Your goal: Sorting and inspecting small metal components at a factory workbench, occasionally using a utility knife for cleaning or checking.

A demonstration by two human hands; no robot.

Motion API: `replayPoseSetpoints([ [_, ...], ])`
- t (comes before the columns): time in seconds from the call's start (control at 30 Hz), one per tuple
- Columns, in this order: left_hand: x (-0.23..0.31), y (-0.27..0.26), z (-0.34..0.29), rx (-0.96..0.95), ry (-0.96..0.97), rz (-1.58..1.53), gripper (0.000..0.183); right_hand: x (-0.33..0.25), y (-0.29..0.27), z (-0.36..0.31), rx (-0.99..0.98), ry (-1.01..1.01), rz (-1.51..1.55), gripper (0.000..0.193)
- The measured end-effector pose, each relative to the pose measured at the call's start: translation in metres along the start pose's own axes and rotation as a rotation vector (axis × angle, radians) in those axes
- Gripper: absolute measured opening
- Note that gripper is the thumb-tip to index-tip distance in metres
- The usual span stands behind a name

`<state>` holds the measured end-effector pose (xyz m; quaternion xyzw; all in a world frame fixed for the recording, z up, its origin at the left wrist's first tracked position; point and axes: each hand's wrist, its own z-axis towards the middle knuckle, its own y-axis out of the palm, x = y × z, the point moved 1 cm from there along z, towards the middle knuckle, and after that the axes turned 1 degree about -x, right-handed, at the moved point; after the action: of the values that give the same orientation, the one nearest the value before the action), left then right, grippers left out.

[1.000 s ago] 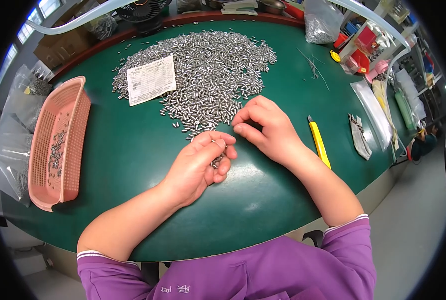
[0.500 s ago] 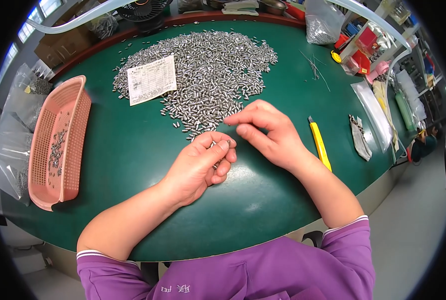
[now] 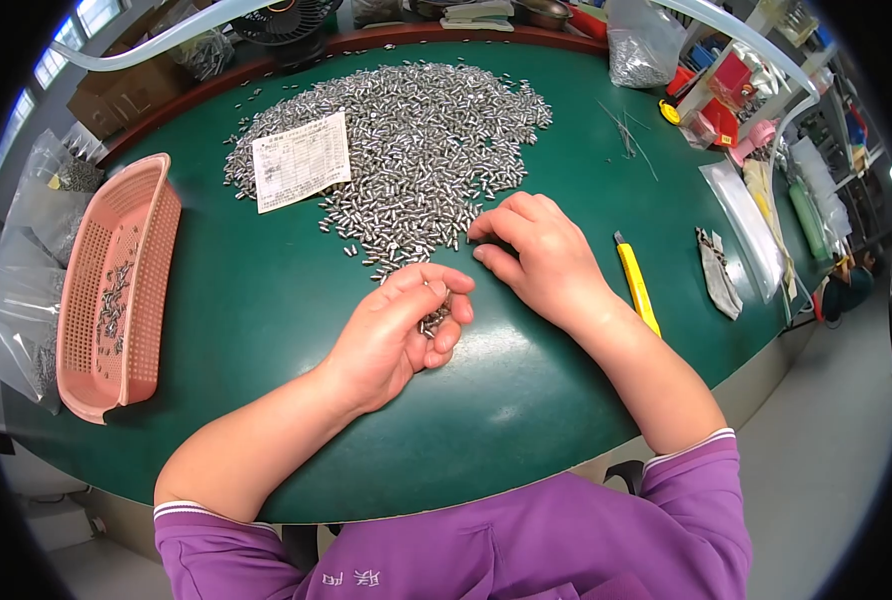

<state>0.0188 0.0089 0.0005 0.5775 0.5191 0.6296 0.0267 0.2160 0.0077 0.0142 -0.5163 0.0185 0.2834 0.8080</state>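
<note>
On my feed the pink basket (image 3: 144, 335) is sitting off left, probably for elbow room. Left hand (image 3: 381, 325)'s cupping metal pieces (image 3: 432, 321), I'm guessing so none spill. The pile (image 3: 436, 140)'s lying just beyond; right hand (image 3: 546, 262)'s hanging half-curled by its edge, can't tell if it's holding any.

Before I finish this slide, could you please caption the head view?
Left hand cups metal pieces, right hand beside a pile of more.

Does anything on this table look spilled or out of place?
Mildly, yes. A couple of metal pieces lie apart from the big pile, just left of its near end, as if strayed. A paper slip also lies aslant on the pile, covering part of it.
</note>
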Motion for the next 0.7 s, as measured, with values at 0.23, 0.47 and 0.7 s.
replayPoseSetpoints([
  [0.23, -0.001, -0.001, 0.001, 0.019, -0.008, -0.008, 0.015, -0.001, 0.002, 0.000, 0.021, -0.003, 0.001, 0.016],
  [0.47, -0.001, 0.003, 0.001, 0.086, -0.012, 0.013, 0.012, -0.001, 0.002, -0.001, -0.021, -0.014, -0.012, 0.014],
  [0.7, -0.002, 0.001, 0.000, 0.076, -0.008, 0.040, 0.020, -0.016, -0.005, 0.000, -0.101, 0.114, 0.516, 0.008],
])
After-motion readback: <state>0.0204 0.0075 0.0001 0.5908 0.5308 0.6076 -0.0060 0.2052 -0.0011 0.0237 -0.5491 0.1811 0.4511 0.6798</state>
